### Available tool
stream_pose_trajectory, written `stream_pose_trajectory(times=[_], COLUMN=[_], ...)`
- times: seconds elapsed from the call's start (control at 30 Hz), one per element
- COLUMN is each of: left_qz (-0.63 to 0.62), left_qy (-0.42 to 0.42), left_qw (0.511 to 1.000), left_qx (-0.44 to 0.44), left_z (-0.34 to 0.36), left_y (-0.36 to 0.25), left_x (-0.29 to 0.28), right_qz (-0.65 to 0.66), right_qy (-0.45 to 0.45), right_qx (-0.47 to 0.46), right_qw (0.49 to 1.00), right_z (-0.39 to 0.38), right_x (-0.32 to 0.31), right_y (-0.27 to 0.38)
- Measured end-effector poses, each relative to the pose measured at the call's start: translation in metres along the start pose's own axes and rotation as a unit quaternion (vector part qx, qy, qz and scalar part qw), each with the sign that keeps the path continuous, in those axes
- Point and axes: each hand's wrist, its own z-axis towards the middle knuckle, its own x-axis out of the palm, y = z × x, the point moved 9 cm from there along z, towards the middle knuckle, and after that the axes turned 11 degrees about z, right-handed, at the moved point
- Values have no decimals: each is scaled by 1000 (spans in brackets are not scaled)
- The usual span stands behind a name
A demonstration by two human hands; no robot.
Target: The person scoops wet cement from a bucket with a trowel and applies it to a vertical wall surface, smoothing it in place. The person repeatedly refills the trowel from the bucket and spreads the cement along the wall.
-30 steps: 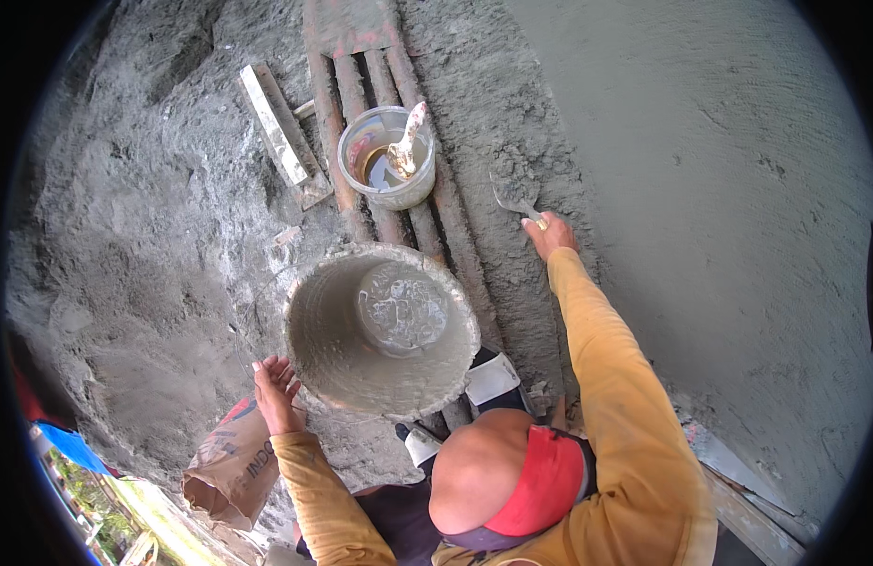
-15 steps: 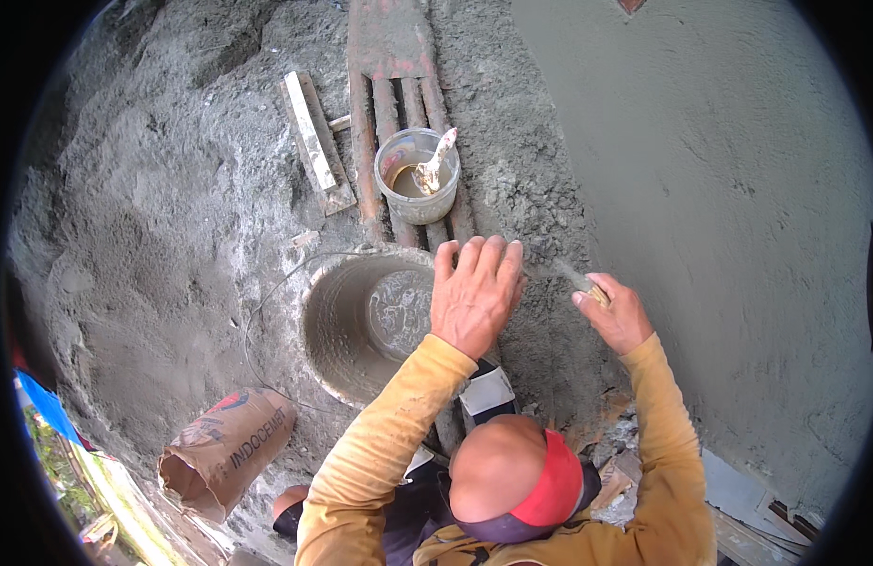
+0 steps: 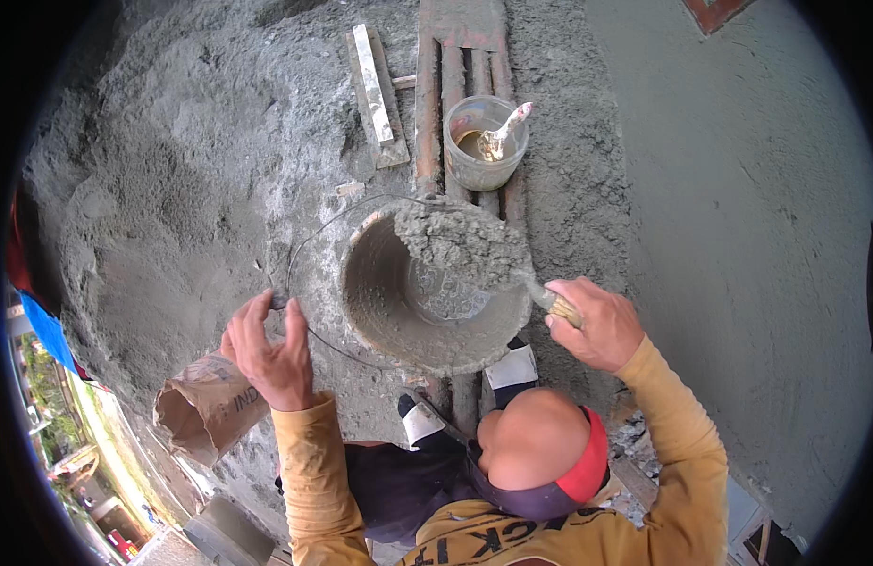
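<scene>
My left hand pinches the dark grip of the bucket's wire handle between thumb and fingers, left of the mortar-smeared bucket. Closed around a wooden handle, my right hand holds a trowel at the bucket's right rim. A heap of wet grey mortar covers the trowel's blade, over the far part of the bucket's mouth. Little but a thin grey film shows on the bucket's bottom.
Beyond the bucket, a clear tub with a brush stands on grooved boards. A float lies left of it, on rough mortar. A brown paper sack lies at left; smoothed grey plaster spans the right.
My left hand has moved from above the bucket's right rim to its handle at left. The trowel, now heaped with mortar, has come over the bucket. The view has shifted.
</scene>
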Motion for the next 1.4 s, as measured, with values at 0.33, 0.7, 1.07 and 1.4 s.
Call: stream_pose_trajectory(times=[0.33,0.7,1.07,1.4], left_qz=[-434,-413,-380,-400], left_qy=[342,339,272,256], left_qw=[723,693,750,743], left_qx=[-416,-483,-469,-472], left_z=[-96,-96,-85,-89], left_y=[55,41,48,40], left_x=[157,188,190,195], right_qz=[-156,24,-27,199], right_qy=[-54,-143,170,8], right_qx=[-52,399,466,489], right_qw=[985,905,868,849], right_z=[-12,-233,-308,-206], right_x=[26,22,173,141], right_y=[5,-176,-301,-336])
